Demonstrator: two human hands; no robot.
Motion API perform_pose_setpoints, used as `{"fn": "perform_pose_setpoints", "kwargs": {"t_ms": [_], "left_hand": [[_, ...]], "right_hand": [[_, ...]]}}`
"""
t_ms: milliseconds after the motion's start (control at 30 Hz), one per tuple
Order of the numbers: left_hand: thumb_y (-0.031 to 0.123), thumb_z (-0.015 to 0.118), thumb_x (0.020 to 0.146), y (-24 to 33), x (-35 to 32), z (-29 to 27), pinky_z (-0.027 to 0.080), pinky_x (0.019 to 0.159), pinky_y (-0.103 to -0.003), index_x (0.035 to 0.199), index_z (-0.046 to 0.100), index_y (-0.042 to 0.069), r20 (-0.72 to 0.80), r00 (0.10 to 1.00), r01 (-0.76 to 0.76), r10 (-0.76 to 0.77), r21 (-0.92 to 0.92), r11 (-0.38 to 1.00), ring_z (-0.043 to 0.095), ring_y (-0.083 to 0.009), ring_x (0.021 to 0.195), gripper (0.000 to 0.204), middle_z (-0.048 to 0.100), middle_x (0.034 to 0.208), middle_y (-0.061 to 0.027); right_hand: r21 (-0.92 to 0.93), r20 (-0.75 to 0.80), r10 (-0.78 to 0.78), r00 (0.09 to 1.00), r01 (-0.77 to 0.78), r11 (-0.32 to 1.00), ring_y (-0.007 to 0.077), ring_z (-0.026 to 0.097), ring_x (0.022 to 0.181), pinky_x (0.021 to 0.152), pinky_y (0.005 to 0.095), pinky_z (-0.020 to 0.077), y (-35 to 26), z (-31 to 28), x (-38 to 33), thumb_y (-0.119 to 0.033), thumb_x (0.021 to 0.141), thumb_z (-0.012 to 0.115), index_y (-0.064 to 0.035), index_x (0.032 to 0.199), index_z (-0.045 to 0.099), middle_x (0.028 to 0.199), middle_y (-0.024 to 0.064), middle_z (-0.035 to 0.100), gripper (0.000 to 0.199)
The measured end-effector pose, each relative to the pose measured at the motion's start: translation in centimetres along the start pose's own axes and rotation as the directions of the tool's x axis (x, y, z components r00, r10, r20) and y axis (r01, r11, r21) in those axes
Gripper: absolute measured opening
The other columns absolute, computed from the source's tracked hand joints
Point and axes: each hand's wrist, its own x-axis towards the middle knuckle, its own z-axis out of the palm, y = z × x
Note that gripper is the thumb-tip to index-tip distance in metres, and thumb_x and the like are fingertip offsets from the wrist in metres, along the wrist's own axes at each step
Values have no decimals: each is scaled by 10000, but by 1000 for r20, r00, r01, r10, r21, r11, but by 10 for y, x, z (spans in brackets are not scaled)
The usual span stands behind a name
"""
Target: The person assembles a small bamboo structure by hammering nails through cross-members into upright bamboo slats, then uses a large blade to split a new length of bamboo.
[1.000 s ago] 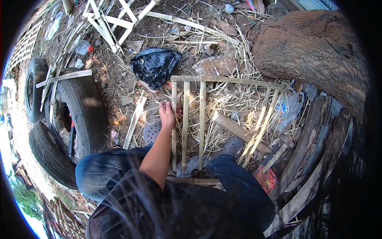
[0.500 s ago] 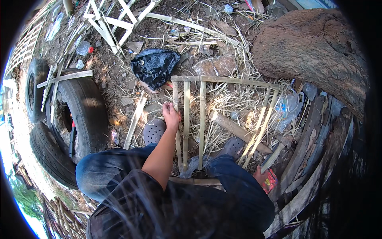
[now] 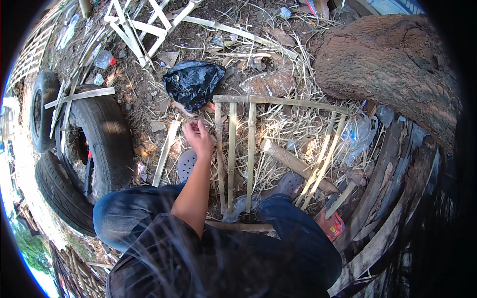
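Ground (image 3: 147,105): carried the bamboo frame (image 3: 251,154), seemingly part-built.
Far rail (image 3: 295,102): bore five slats (image 3: 232,154), its middle unfilled.
Slats' near ends: seemed unjoined to the near bar (image 3: 243,227).
Left hand (image 3: 199,139): fingers half curled beside the frame's left edge; any hold was unclear.
Right hand: could not be made out.

Looks like a rough outdoor yard.
Sits on bare soil (image 3: 141,99) in patchy sunlight, strewn with pale shavings (image 3: 280,124), bamboo strips (image 3: 166,153) and a black plastic bag (image 3: 194,83); hemmed by worn tyres (image 3: 109,139) on the left and a thick tree trunk (image 3: 387,64) on the right.
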Motion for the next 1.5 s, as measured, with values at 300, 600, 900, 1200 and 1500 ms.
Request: {"fn": "perform_pose_setpoints", "kwargs": {"t_ms": [300,600,900,1200,1500], "left_hand": [[71,747,807,94,33,42,474,782,-301,860,696,-5,342,830,-360,440,-274,892,599,-184,875,106,656,855,-78],[89,789,670,78,55,94,474,824,-391,810,709,48,561,532,-587,635,-296,753,579,-286,890,166,672,832,-74],[79,775,713,74,55,97,481,802,-377,797,693,28,588,464,-572,662,-372,731,582,-283,867,128,667,817,-79],[33,769,702,74,52,96,496,809,-370,815,693,15,550,432,-642,715,-369,672,602,-276,889,138,671,854,-85],[33,737,696,70,56,91,488,868,-389,856,662,12,559,392,-638,731,-407,654,603,-290,965,178,655,898,-101]], "right_hand": [[87,72,31,997,-37,996,167,601,763,692,310,484,-89,-32,31,-38,868,624,20,1120,586,884,63,627,261],[13,517,-328,790,375,927,35,466,659,577,209,395,-241,5,61,-49,869,666,-4,942,568,739,-36,516,130],[144,656,-295,695,268,953,44,486,670,600,230,411,-274,62,38,-44,877,647,14,1014,573,759,-28,533,166],[173,636,-412,652,401,900,66,474,629,563,265,407,-276,105,39,-110,871,666,3,880,571,675,12,532,148],[90,589,-626,511,728,679,230,652,606,542,340,474,-287,140,40,-73,829,691,-15,906,562,677,142,615,161]]}}
